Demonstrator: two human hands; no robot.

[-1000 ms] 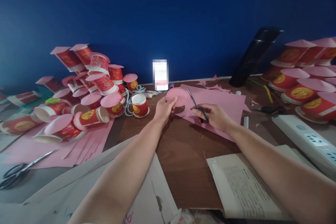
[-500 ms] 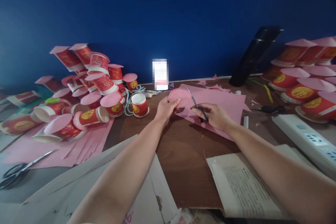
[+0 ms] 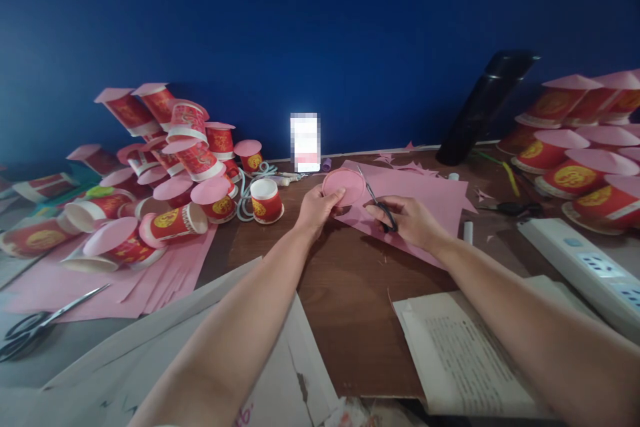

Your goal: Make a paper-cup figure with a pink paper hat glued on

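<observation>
My left hand [image 3: 319, 208] is closed on a round pink paper disc [image 3: 350, 181], thumb on top near its lower edge. A darker line runs around the disc close to its rim. In my right hand [image 3: 407, 219] is a pair of scissors [image 3: 379, 199], fingers in the dark handles, the blades pointing up and left beside the disc's right edge. Whether the blades touch the paper I cannot tell. Under the scissors lies a large pink paper sheet [image 3: 430, 190]. A red paper cup [image 3: 267, 202] stands upright to the left of my left hand.
Red cups with pink paper tops [image 3: 195, 157] are piled at left, more [image 3: 590, 170] at right. Other scissors [image 3: 35, 330] lie front left. A black bottle [image 3: 483, 110] leans on the wall behind a power strip [image 3: 575, 260]. A bright phone-like screen [image 3: 305, 140] stands at the back.
The pink disc and my left hand have shifted very slightly right. The scissors and everything else look the same.
</observation>
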